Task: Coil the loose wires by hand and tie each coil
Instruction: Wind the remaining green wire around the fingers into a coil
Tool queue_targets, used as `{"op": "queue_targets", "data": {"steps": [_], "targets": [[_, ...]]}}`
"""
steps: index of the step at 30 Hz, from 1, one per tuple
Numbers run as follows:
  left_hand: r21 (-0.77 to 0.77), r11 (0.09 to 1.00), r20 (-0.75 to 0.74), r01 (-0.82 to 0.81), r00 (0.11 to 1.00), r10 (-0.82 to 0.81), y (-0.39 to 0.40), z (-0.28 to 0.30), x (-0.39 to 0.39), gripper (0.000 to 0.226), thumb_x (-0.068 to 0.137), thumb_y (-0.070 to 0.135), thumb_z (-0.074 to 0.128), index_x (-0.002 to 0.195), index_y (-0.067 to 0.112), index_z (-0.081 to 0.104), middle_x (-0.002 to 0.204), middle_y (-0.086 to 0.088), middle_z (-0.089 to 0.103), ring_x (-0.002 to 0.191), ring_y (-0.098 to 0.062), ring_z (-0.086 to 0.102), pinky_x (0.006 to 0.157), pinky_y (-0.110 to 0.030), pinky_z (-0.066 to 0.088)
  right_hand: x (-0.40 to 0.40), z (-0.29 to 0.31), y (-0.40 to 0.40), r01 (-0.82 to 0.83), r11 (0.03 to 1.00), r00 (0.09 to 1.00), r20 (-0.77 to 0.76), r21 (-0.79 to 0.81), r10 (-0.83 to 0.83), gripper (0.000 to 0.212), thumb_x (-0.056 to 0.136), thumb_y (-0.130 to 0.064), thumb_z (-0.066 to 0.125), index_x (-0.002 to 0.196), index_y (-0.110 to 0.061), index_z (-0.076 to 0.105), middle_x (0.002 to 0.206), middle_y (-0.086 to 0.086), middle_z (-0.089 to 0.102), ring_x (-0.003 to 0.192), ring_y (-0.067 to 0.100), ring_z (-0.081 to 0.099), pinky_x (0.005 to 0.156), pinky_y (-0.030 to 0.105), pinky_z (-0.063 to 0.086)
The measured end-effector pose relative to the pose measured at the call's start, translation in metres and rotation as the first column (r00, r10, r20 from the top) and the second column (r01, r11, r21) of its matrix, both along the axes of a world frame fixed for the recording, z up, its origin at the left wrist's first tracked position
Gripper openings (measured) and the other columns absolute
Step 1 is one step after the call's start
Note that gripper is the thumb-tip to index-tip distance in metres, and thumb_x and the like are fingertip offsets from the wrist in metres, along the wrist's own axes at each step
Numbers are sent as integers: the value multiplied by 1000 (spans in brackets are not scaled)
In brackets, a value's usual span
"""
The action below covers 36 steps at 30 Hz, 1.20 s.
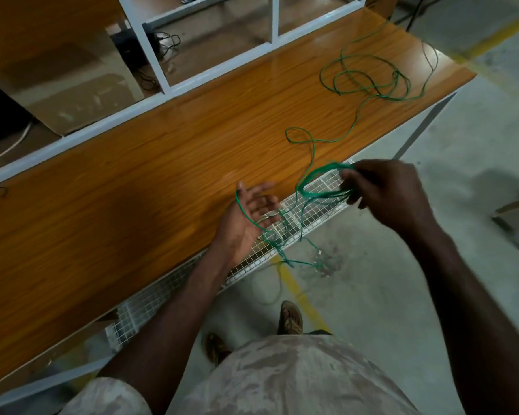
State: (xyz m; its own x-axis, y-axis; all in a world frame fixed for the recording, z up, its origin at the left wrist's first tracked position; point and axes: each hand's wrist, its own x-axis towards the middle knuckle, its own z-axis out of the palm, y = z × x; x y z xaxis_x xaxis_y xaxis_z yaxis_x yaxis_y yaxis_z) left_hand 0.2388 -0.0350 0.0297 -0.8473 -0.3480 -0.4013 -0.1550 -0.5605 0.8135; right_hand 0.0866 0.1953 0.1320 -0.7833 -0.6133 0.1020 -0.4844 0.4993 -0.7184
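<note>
Nearest the person, at the front edge of the long orange wood-grain counter [132, 205], both hands work a thin green plastic-coated wire [312, 181]. The right hand [384, 193] has its grip clamped on a bundle of several green loops, fingers curled round the far end of the coil, which hangs over the white wire-mesh tray [282, 235] fixed below the counter's edge. The left hand [252, 214] lies palm up with its grip apart, fingers relaxed; a strand of the wire runs across the palm and wrist without being pinched, and something small and pale rests near the fingertips, too blurred to name.

Below the hands, loose strands dangle toward the grey concrete floor [402, 280] and cross the mesh.

The risks, as I judge them: the dangling tails could snag in the mesh when the next turn is pulled, and with the left grip slack the loops could spring open or slip unevenly before any tie goes on.

Further off, the wire's free length snakes across the counter to a loose heap of green loops [369, 76] near the far right end, not yet coiled. Beyond that stands a white metal frame [216, 70].
</note>
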Motion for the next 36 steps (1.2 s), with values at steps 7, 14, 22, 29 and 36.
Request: {"op": "queue_targets", "data": {"steps": [7,14,22,29,36], "targets": [[-218,969,363,-119,912,194,-11,-23,-21,58,115,50,26,105,15,72,74,0,62,59,-10,55,56,-24,44,-3,46,18,157,895,970,234,-417,-61,20,105,-12,66,105,6,74,81,26,75,55,34,69,48,38,57],[-392,916,423,82,901,100,1,-48,-17,44,114,43,42,103,12,71,73,2,68,64,-12,60,58,-26,48,2,60,21,103,806,962,263,-582,67,21,107,-9,62,107,9,71,82,18,75,55,35,67,51,36,56],[-189,970,356,153,931,-78,15,-49,-29,22,115,10,43,111,1,63,93,-16,71,88,-30,79,79,-40,66,13,72,10,-18,774,918,296,-633,263,20,106,-7,56,110,8,68,80,13,76,51,27,67,46,33,54],[-534,735,529,418,843,-95,17,-41,-13,28,109,9,52,131,22,63,118,1,65,91,-14,66,64,-27,54,19,76,-4,-74,774,901,291,-629,322,16,105,-6,59,108,4,71,81,16,76,52,32,68,48,33,55],[-698,716,130,10,985,113,3,11,2,27,106,19,63,111,45,70,112,7,74,108,-18,71,83,-42,65,29,66,-15,-140,843,894,299,-520,333,16,102,-6,64,100,6,74,80,17,76,50,32,67,45,39,56]]}}
